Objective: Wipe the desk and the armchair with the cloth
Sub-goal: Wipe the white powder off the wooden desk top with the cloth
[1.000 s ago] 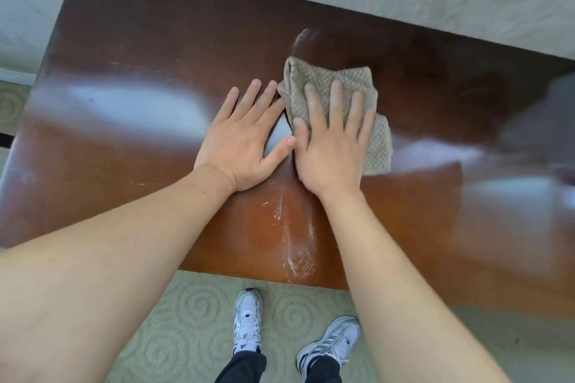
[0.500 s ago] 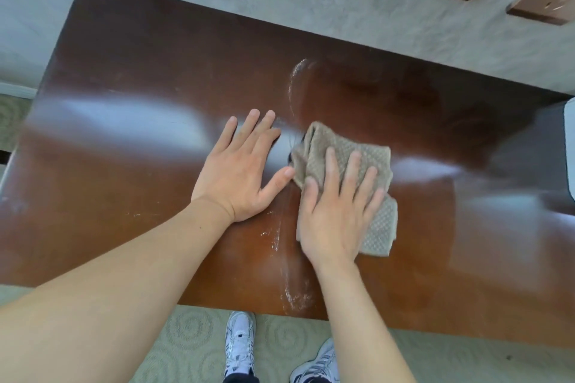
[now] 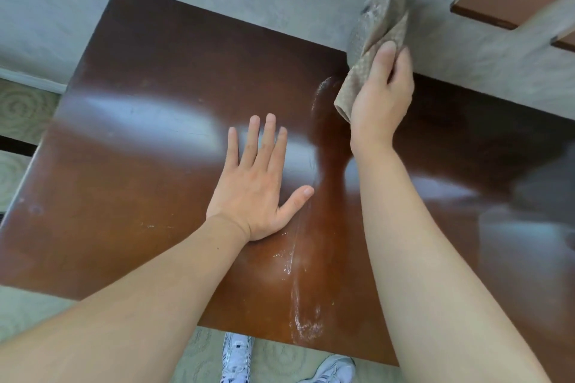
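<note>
Left hand (image 3: 259, 186) lies flat, fingers spread; right hand (image 3: 381, 96) curled, gripping.

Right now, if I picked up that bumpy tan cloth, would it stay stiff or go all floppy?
Probably floppy: the bumpy tan cloth folds and bunches where the right hand grips it. It likely weighs little, since one hand lifts it off the glossy brown wooden desk. Its waffle texture probably isn't slippery.

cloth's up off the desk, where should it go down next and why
Probably bring the cloth, gripped in the right hand, back down onto the pale residue streak beside the left hand, then wipe toward the desk's near edge. The streak and specks there still look unwiped, while the left hand already rests flat on the desk as a brace.
</note>
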The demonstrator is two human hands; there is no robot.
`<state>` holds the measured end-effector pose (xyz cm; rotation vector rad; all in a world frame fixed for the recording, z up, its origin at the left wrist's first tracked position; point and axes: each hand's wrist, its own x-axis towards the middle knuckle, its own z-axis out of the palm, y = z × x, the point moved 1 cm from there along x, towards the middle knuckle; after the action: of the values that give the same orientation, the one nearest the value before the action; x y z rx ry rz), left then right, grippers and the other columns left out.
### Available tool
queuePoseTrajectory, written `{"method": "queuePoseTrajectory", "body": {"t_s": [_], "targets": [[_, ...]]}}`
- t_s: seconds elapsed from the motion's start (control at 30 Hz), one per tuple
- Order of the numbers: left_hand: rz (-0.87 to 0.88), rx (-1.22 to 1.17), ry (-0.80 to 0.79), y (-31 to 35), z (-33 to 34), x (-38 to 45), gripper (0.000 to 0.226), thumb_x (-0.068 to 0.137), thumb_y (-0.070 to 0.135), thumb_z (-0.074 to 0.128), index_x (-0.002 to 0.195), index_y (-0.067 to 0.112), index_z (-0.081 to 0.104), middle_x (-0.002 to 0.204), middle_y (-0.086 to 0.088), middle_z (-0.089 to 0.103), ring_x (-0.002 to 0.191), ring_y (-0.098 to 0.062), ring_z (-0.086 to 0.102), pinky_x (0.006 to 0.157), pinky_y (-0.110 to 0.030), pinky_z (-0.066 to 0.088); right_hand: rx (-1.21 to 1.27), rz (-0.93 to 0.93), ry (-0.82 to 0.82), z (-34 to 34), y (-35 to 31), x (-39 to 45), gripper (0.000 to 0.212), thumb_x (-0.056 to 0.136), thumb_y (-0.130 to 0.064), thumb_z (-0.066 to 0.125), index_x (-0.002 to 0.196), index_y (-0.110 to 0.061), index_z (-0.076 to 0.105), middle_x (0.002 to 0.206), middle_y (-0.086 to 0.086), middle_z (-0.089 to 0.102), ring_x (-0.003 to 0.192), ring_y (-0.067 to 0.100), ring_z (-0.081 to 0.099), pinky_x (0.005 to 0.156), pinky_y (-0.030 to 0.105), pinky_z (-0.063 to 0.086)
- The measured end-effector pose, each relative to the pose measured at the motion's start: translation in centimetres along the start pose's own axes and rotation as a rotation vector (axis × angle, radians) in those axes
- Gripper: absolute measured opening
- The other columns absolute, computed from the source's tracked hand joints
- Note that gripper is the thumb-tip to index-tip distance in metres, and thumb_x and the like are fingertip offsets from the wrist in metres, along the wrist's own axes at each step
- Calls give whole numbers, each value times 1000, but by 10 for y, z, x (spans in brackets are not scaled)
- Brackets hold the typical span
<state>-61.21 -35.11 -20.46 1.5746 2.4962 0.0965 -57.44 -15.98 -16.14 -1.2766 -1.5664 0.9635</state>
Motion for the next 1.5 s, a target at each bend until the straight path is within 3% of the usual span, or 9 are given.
{"method": "queuePoseTrajectory", "body": {"t_s": [0.03,0.1,0.17,0.23,0.4,0.73,0.97,1.23,1.5], "targets": [[-7,10,-12,0,0,0,97,93,73,-7,159,3,8,167,-21,3,155,-39,-3,121,-64,9,-77,-99,-43,4,-3,1,40,101,-38,39,114,-12,67,112,1,72,104,10,59,87,24,42],[-18,31,-32,0,0,1,101,92,73,-8,157,-2,10,165,-26,6,154,-42,-1,119,-67,9,-375,-305,-316,19,0,-3,46,101,-42,36,130,-16,61,136,7,62,129,21,50,104,34,36],[-23,39,-39,1,0,0,103,93,73,-8,156,-5,13,164,-29,11,154,-43,1,118,-68,10,-763,-439,-659,33,13,-14,51,104,-46,29,152,-28,37,162,6,31,150,33,19,121,50,13],[-23,32,-25,0,1,0,103,93,74,-5,155,-6,16,163,-29,14,154,-42,3,117,-69,11,-948,-468,-794,40,27,-22,56,103,-55,22,156,-40,15,168,2,6,153,35,-6,121,57,-5],[-19,19,-36,1,-1,0,105,92,73,-9,155,-6,16,164,-29,13,154,-40,3,118,-69,10,-1002,-494,-762,37,36,-26,61,98,-65,20,155,-46,11,168,1,2,152,40,-7,121,58,-6],[-14,11,-24,1,-2,-1,106,90,74,-12,156,-4,14,165,-26,11,155,-39,2,118,-68,10,-1074,-262,-574,-33,55,-79,59,101,-63,10,156,-43,7,168,3,1,152,39,-2,121,58,-1],[-34,41,-56,2,-3,-1,105,88,74,-17,158,-1,8,167,-23,5,155,-37,-2,119,-66,8,-1062,-205,-603,-100,66,-144,55,103,-60,7,156,-45,3,168,1,0,153,35,-4,122,58,0],[-30,11,-48,0,-1,0,103,90,74,-14,158,-1,8,166,-23,5,155,-37,-4,119,-67,7,-1012,-268,-732,-38,50,-81,54,100,-56,-4,153,-49,-4,167,-5,-10,152,26,-17,121,50,-13],[-19,-7,-43,0,0,1,100,93,73,-2,157,-2,10,166,-24,9,155,-38,-2,118,-68,5,-950,-461,-916,66,20,-26,52,103,-51,19,154,-50,8,168,-5,-5,153,29,-13,121,51,-13]]}}
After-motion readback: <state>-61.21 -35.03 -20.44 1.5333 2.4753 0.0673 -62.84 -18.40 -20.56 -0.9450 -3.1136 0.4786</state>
